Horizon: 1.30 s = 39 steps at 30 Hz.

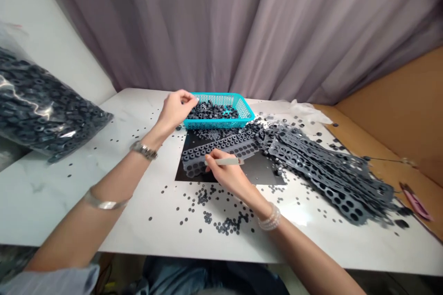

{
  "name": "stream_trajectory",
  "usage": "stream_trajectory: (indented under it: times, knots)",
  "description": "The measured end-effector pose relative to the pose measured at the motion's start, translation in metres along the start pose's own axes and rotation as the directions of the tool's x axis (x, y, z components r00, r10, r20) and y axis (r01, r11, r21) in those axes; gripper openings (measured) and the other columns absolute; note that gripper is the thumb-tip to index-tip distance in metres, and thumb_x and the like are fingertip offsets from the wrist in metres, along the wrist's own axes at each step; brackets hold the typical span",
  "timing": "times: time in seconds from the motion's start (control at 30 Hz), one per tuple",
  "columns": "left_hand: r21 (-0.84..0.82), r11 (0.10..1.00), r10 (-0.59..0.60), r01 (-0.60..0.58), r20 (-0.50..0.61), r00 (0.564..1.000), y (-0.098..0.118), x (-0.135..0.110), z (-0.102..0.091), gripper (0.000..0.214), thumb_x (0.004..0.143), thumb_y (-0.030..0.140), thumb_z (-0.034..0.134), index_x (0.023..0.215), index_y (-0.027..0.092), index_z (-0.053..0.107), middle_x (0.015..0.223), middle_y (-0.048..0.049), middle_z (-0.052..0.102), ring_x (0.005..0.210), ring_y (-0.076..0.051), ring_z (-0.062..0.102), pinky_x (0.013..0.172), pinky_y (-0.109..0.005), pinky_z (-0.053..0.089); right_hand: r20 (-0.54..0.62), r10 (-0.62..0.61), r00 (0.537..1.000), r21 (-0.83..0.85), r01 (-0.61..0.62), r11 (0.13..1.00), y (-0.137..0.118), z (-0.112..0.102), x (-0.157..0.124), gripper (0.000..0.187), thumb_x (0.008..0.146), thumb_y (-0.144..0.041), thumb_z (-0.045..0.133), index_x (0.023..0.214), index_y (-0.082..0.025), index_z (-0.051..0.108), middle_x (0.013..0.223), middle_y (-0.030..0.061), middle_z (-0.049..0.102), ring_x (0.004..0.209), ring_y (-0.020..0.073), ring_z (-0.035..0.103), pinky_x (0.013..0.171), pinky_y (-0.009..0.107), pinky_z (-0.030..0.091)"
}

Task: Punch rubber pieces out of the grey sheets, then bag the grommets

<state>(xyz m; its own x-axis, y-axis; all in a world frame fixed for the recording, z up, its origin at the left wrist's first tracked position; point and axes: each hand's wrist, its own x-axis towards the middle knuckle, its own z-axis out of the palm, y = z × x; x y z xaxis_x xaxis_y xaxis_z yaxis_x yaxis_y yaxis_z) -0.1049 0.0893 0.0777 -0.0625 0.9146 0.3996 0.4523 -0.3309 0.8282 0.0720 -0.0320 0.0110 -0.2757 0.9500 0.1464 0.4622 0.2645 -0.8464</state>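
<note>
The left hand (pixel 178 107) hovers at the left end of the basket (pixel 216 123), thumb and finger pinched together; whether they grip a small piece is too fine to tell. In front of the basket, the right hand (pixel 223 168) curls around a pale stick (pixel 228 161) over the near edge of a strip (pixel 221 144) bearing rows of black rings. A knock from the right wrist could shift the strip, and a loose pinch could drop a piece among the dots (pixel 226 226) scattered farther in front of the basket. The heaped sheets (pixel 321 166) to the basket's right could snag the strip's end if pulled.
</note>
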Motion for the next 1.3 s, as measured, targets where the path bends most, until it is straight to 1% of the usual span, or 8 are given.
stream_trajectory:
  times: [0.07,0.2,0.4,0.53,0.63,0.77,1.07,1.3]
  knots:
    - [0.231,0.966,0.094,-0.119,0.119,0.988,0.004,0.024,0.015,0.036,0.082,0.039,0.058,0.105,0.013,0.068,0.111,-0.0131,0.07,0.104,-0.023,0.061,0.095,-0.037,0.043,0.029,-0.007,1.0,0.045,0.006,0.999,-0.003,0.001,-0.002,0.034,0.095,-0.039,0.044,0.068,-0.02,0.054,0.066,-0.0002,0.064,0.055,0.0119,0.051,0.052,0.025,0.033]
    - [0.229,0.96,0.089,-0.163,0.302,0.949,-0.002,0.041,0.034,0.052,0.089,0.048,0.047,0.132,0.022,0.056,0.142,-0.0086,0.053,0.134,-0.024,0.044,0.11,-0.04,0.031,0.108,-0.036,0.994,0.133,0.021,0.991,-0.009,0.001,-0.005,0.032,0.095,-0.038,0.045,0.07,-0.019,0.056,0.067,-0.0005,0.065,0.058,0.0114,0.054,0.056,0.024,0.037]
    - [0.237,0.95,0.104,-0.204,0.373,0.922,-0.015,-0.007,0.014,0.062,0.096,0.052,0.019,0.15,0.022,0.03,0.158,-0.0038,0.026,0.146,-0.02,0.02,0.118,-0.04,0.016,0.087,-0.048,0.995,0.245,0.025,0.969,-0.006,-0.003,-0.001,0.033,0.094,-0.04,0.046,0.071,-0.019,0.057,0.071,0.0022,0.068,0.064,0.0135,0.06,0.059,0.025,0.042]
    - [0.405,0.814,0.087,-0.415,0.622,0.778,-0.016,-0.058,-0.009,0.056,0.091,0.053,0.04,0.137,0.022,0.052,0.149,-0.0087,0.044,0.138,-0.025,0.037,0.115,-0.042,0.026,-0.097,0.053,0.994,0.341,-0.017,0.94,0.0,-0.024,0.009,0.029,0.091,-0.04,0.05,0.072,-0.019,0.057,0.069,0.0024,0.067,0.064,0.0146,0.063,0.06,0.026,0.047]
    - [0.508,0.694,0.11,-0.51,0.625,0.773,-0.015,-0.088,-0.019,0.049,0.09,0.049,0.044,0.122,0.017,0.062,0.144,-0.0149,0.046,0.135,-0.031,0.037,0.11,-0.046,0.032,-0.323,0.16,0.933,0.43,-0.006,0.903,0.006,-0.054,0.016,0.026,0.088,-0.04,0.052,0.074,-0.018,0.059,0.069,0.0033,0.066,0.066,0.0162,0.065,0.058,0.028,0.052]
    - [0.504,0.726,0.019,-0.468,0.665,0.746,-0.018,-0.107,-0.024,0.038,0.093,0.041,0.04,0.12,0.02,0.058,0.119,-0.0107,0.059,0.108,-0.026,0.055,0.09,-0.041,0.046,-0.488,0.276,0.828,0.545,0.042,0.838,0.018,-0.092,0.019,0.019,0.085,-0.035,0.055,0.077,-0.019,0.06,0.065,0.0015,0.066,0.063,0.0148,0.065,0.058,0.027,0.056]
    - [0.468,0.764,-0.001,-0.444,0.688,0.725,-0.043,-0.103,-0.037,0.026,0.082,0.022,0.043,0.101,0.027,0.06,0.1,-0.0036,0.062,0.095,-0.024,0.054,0.081,-0.035,0.039,-0.476,0.295,0.829,0.562,0.028,0.827,0.04,-0.115,0.015,0.019,0.084,-0.037,0.057,0.079,-0.019,0.06,0.065,0.0019,0.066,0.064,0.0145,0.065,0.058,0.026,0.058]
    - [0.592,0.668,-0.1,-0.451,0.672,0.734,-0.071,-0.087,-0.064,0.03,0.065,0.015,0.05,0.088,0.029,0.064,0.094,-0.0023,0.063,0.098,-0.029,0.05,0.082,-0.039,0.033,-0.219,0.356,0.908,0.596,-0.165,0.786,0.054,-0.087,0.002,0.024,0.083,-0.044,0.06,0.079,-0.02,0.057,0.068,0.0032,0.065,0.069,0.0177,0.065,0.058,0.033,0.06]
